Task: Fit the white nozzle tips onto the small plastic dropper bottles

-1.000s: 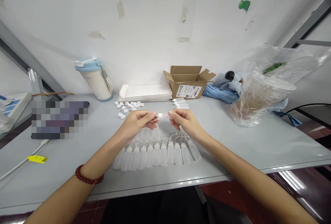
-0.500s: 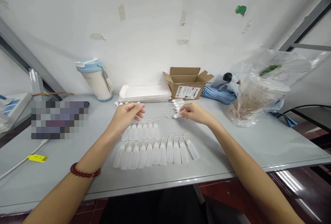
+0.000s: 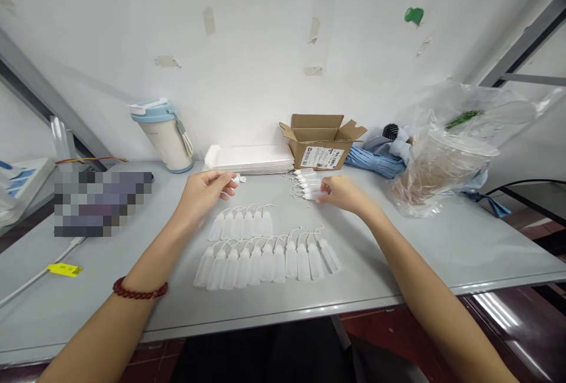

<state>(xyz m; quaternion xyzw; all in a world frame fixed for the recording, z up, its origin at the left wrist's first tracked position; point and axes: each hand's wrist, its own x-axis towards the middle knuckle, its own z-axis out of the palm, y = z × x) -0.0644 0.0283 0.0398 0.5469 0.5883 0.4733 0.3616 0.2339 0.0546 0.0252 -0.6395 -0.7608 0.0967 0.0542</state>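
My right hand has its fingers closed on the body of a small translucent squeeze bottle, which lies on its side. Beside it, farther back, lie several like bottles with white tops and thin tethers pointing left. My left hand has its thumb and fingers pinched together at a few small white caps; what it holds, if anything, is too small to make out. In front of the hands, bottles with thin curved tethers form a shorter back row and a longer front row.
An opened cardboard box and a stack of flat white boxes stand by the wall. To the left are a tumbler, a blurred-out item and a cable. Blue cloth and a plastic-bagged tub sit right.
My right hand has moved slightly right and laid its bottle alongside the far group. My left hand has shifted a little left and back, its fingertips now at the caps.
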